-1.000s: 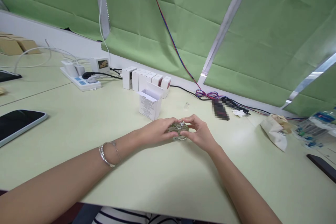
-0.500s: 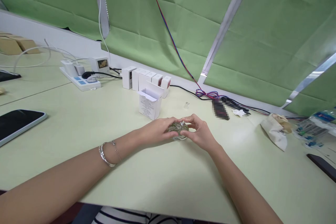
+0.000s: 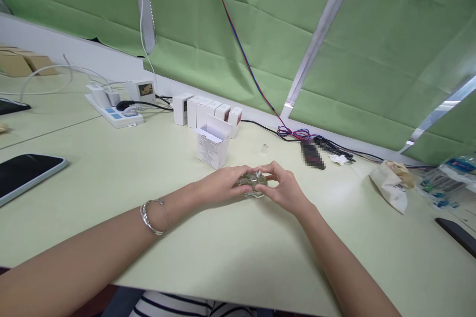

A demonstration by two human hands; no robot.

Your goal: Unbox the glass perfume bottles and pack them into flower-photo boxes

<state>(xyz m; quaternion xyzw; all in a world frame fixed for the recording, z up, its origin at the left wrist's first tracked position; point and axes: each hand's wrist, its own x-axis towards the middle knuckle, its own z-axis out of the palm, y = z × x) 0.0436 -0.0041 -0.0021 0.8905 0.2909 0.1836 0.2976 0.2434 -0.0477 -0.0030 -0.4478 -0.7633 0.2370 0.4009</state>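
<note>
A clear glass perfume bottle with greenish liquid and a silver spray neck rests low at the table surface between my hands. My left hand is closed on its left side, thumb along the near edge. From the right, my right hand grips it with thumb in front and fingers behind, close to the neck. The fingers partly hide the bottle. Beyond them a small clear cap stands on the table. An open white carton with printed text stands behind my left hand, its flap raised.
Several small white boxes line the wall. At back left lies a power strip with plugs, and a phone is nearer. Bundled cables, a cloth bag and a dark phone-like slab are on the right.
</note>
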